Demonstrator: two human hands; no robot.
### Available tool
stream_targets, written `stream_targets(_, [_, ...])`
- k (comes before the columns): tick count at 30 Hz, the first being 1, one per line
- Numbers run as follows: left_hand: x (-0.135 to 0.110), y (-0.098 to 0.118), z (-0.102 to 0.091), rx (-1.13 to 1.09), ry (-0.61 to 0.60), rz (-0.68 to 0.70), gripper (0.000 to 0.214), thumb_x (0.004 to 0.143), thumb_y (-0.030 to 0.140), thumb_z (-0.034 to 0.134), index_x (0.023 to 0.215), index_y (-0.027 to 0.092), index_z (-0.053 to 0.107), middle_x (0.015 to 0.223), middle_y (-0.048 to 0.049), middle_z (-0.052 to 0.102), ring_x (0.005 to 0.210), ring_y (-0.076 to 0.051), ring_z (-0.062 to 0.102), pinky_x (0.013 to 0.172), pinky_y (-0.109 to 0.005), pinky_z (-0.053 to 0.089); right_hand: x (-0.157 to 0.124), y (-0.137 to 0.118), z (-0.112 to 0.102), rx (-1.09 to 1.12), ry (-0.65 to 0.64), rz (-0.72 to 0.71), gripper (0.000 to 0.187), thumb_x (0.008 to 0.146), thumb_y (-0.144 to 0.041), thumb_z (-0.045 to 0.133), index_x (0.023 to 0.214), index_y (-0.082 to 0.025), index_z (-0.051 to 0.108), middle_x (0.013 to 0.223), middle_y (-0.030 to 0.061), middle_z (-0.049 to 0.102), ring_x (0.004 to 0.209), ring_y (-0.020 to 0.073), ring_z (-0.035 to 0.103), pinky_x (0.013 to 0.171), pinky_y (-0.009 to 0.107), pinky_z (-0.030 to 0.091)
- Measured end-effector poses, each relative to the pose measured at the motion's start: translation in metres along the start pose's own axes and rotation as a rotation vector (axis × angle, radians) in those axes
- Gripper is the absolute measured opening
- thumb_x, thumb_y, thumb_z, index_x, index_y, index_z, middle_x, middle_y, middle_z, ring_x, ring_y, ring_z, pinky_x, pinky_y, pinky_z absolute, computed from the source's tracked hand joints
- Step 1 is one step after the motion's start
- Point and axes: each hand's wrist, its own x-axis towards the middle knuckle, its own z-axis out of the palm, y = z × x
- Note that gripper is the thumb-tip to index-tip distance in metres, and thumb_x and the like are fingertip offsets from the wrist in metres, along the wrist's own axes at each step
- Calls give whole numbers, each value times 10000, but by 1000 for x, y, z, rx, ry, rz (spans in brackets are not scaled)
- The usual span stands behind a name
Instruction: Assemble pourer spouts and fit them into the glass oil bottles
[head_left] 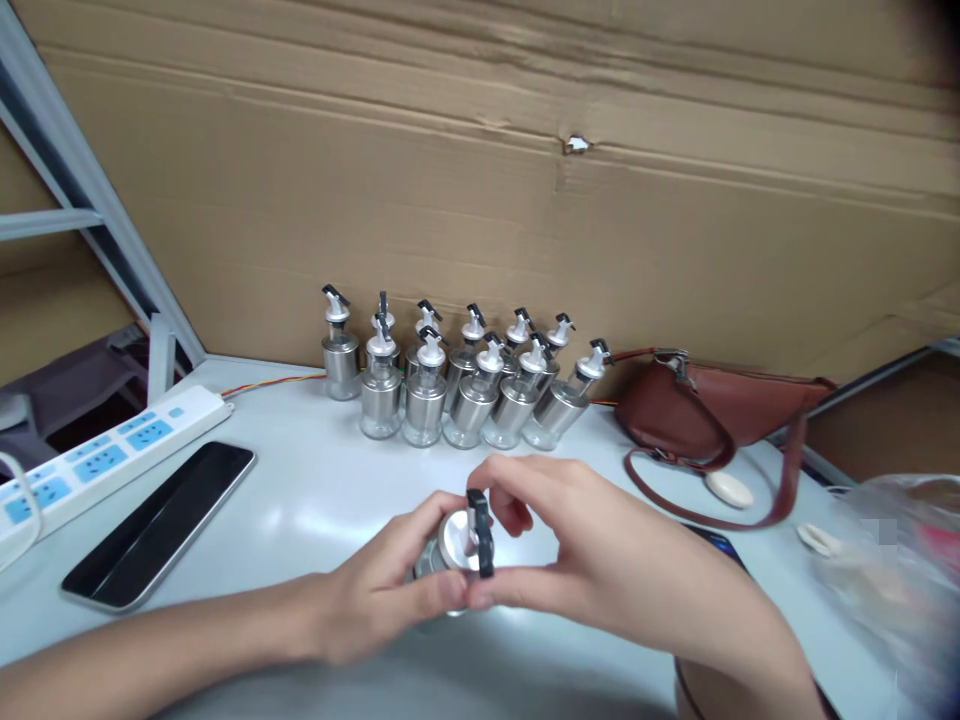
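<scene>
My left hand (379,590) is wrapped round a small steel-capped glass bottle (450,545) held low over the white table (330,490). My right hand (592,560) pinches the bottle's black and white spout lid (478,530) with thumb and fingers. Behind my hands, several finished bottles with spout caps (450,385) stand in two rows against the cardboard wall.
A dark phone (161,525) and a white power strip (97,460) lie at the left. A brown leather bag (712,410) with a strap sits at the right, beside a clear plastic bag (892,560). Cardboard sheets (525,180) close the back.
</scene>
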Motion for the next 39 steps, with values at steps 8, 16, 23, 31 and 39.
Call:
stream_targets(8, [-1,-3,4,54,35,169,405,907,562,517,1116,221,579,1008,-38,600,879,-193,542,831,-300,433,4,1,7,119,-45,-108,207,756,-190,793,869,-175,620,778,-42,607,713,105,579,687,195,444])
stream_targets(16, [-4,-11,3,-20,56,173,373,870,542,597,986,187,603,879,-17,660,740,-140,579,743,-247,455,1,-10,8,124,-119,21,123,805,-133,695,870,-172,598,813,-1,632,722,154,596,640,253,472])
stream_targets(23, [-6,-20,9,-145,97,223,273,844,412,687,998,192,640,868,-30,697,704,-139,621,659,-214,472,5,-16,8,153,-187,106,139,808,-188,709,872,-172,587,859,18,645,773,183,618,707,302,503])
stream_targets(31, [-5,-29,11,-274,118,265,305,771,396,761,935,160,660,753,-37,673,592,-129,583,571,-215,482,4,-16,14,150,-100,-38,175,784,-122,726,869,-165,580,813,-7,612,724,141,582,669,247,471])
stream_targets(39, [-9,-23,8,-139,218,118,523,652,616,763,696,125,590,600,-16,563,518,-110,449,493,-225,352,2,-12,21,168,-46,-100,189,808,-136,708,871,-186,537,827,-19,617,729,122,591,646,212,449])
